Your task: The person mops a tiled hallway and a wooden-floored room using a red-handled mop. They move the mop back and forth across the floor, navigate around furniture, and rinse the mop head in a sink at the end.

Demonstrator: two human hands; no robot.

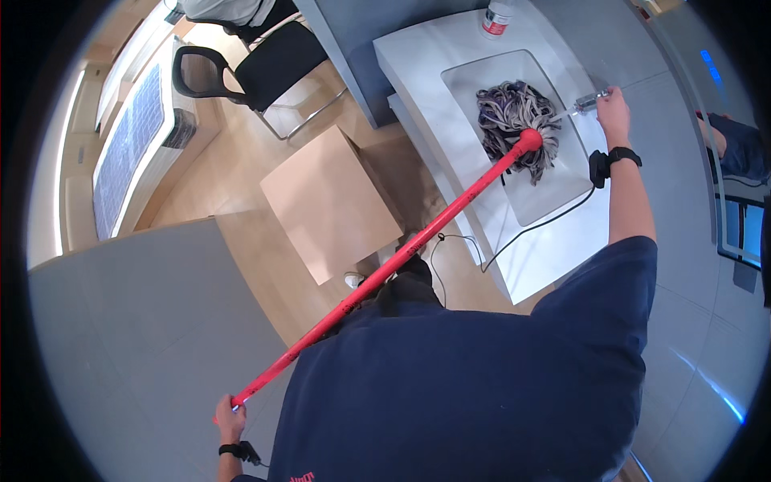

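My left hand (230,416) grips the red pole (385,271) of a string mop near its far end, at the lower left. The pole runs diagonally up past my body to a round red socket. Its grey and purple yarn head (512,114) lies bunched in a white rectangular sink basin (536,208). My right hand (614,114) is closed around the end of a shiny metal faucet (590,101) at the basin's edge. A pale streak, perhaps water, runs from the faucet towards the yarn.
A white canister (497,21) stands on the white countertop (415,48). A cardboard-coloured box (331,205) sits on the wooden floor before me. Beyond it are a black chair (280,60) and a wrapped mattress (135,144). A thin cable (536,226) hangs from my right wrist across the counter.
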